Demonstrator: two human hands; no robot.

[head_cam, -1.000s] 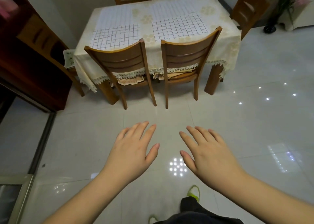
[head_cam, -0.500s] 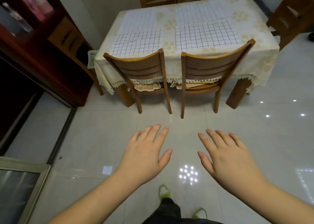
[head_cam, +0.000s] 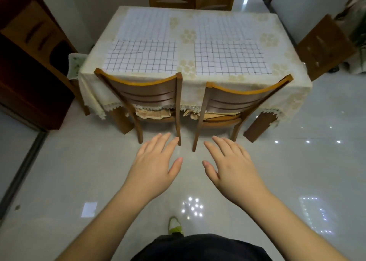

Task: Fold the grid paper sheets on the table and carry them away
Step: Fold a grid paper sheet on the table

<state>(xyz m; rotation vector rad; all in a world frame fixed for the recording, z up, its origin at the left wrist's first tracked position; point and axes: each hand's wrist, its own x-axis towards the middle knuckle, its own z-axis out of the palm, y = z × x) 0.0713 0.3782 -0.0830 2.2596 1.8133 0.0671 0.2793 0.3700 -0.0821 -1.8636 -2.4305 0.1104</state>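
Observation:
Several white grid paper sheets lie flat on a table [head_cam: 188,35] covered by a cream cloth. The near left sheet [head_cam: 141,56] and near right sheet [head_cam: 230,57] have bold dark lines. Behind them, the far left sheet [head_cam: 145,24] and far right sheet [head_cam: 223,27] show fainter lines. My left hand [head_cam: 156,165] and right hand [head_cam: 231,167] are stretched out palm down over the floor, fingers straight and spread, holding nothing. Both hands are well short of the table.
Two wooden chairs, the left chair [head_cam: 144,94] and the right chair [head_cam: 239,98], are pushed in between me and the table. More chairs stand at the far side and at the right [head_cam: 320,46]. A dark wooden cabinet [head_cam: 29,66] stands left. The tiled floor is glossy.
The table and chairs have come closer and more centred as I walk toward them. Both hands stay flat and empty in front of me.

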